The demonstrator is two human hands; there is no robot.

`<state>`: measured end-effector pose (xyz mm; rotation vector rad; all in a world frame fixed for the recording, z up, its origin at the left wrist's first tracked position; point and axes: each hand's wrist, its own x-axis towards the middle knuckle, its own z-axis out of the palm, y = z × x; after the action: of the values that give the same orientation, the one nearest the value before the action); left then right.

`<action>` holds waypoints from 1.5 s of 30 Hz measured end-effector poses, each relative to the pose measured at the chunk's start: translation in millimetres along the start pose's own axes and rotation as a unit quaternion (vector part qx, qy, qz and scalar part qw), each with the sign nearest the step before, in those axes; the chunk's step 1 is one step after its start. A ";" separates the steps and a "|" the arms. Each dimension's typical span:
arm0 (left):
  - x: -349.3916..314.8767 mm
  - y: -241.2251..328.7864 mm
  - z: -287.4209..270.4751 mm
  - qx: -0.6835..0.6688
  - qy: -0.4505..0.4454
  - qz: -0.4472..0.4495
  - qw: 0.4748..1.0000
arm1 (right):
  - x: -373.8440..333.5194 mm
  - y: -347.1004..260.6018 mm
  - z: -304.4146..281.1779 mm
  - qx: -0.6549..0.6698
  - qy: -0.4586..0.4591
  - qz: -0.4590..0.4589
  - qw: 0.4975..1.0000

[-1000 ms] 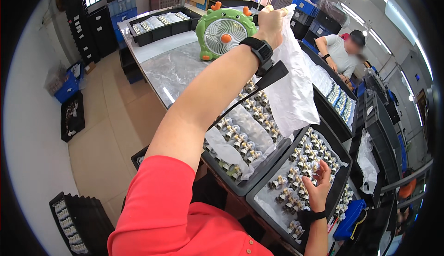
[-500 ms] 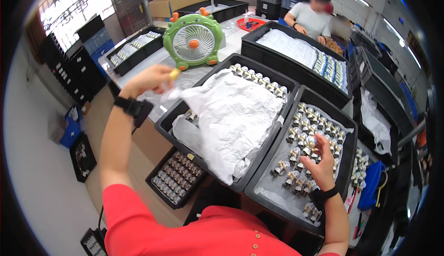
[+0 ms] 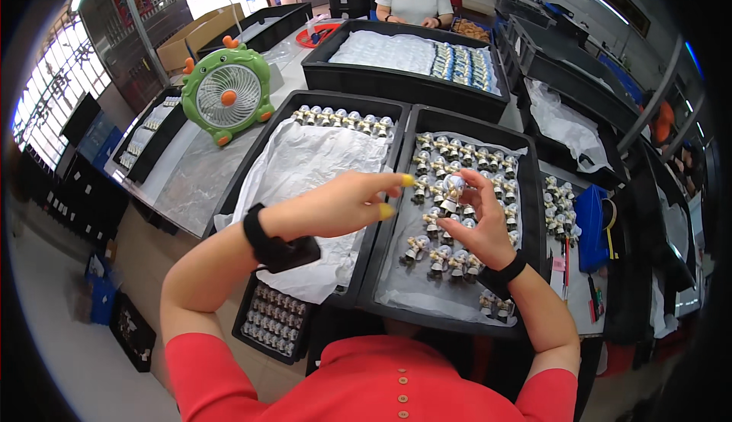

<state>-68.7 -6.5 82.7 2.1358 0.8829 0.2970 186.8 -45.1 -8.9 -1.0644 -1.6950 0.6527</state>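
Working from the big things down, I have the grey bench [image 3: 183,186] under two long black plastic trays set side by side, so each is within one hand's reach. The left tray [image 3: 252,163] is lined with crinkled white paper [image 3: 305,166], soft enough to cushion parts, with a single row of small metal fittings [image 3: 343,121] along its far wall. The right tray [image 3: 534,216] holds many of the same fittings in loose rows on a thin sheet, shiny, stubby and knobbly. A green round desk fan [image 3: 227,96] with orange knobs stands just beyond the left tray, facing me. My left hand [image 3: 335,207], wearing a black wrist device [image 3: 278,248], hovers across the seam between the trays with the fingers [image 3: 396,182] stretched and apart, yellow caps on two tips, gripping nothing. My right hand [image 3: 476,227] lifts one silvery fitting [image 3: 452,190] above the right tray, thumb and fingers pinched on it and raised where I can see it.
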 end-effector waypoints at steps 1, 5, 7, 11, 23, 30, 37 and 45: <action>13.7 -0.6 12.7 -0.101 0.009 -0.003 0.995 | 1.3 -1.5 1.1 0.031 0.002 -0.005 1.000; 57.0 -18.9 52.5 -0.425 -0.005 -0.046 0.904 | 3.9 -8.5 -2.7 0.037 -0.005 -0.023 0.999; 66.8 -28.9 65.5 -0.517 -0.037 -0.050 0.854 | 3.8 -4.7 -4.5 0.003 -0.004 -0.032 0.999; 65.8 -26.9 69.3 -0.597 -0.080 0.024 0.798 | 7.5 -6.7 -7.8 -0.030 -0.013 -0.035 0.999; 64.8 -46.5 80.1 -0.637 -0.096 -0.012 0.764 | 7.6 3.5 -15.6 0.141 -0.076 0.069 0.985; 64.3 -43.8 82.9 -0.670 -0.110 -0.004 0.734 | 7.3 6.5 -14.5 0.183 -0.062 0.128 0.973; 65.5 -49.7 85.3 -0.658 -0.101 -0.014 0.746 | 7.9 11.3 -15.0 0.192 -0.056 0.119 0.973; 65.0 -49.1 89.5 -0.641 -0.064 -0.005 0.765 | 10.9 6.6 -17.9 0.194 -0.063 0.138 0.969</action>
<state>-3.2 7.3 -18.2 0.8320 0.3570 0.5385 204.3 -33.4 -2.8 -0.9971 -1.4516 1.1994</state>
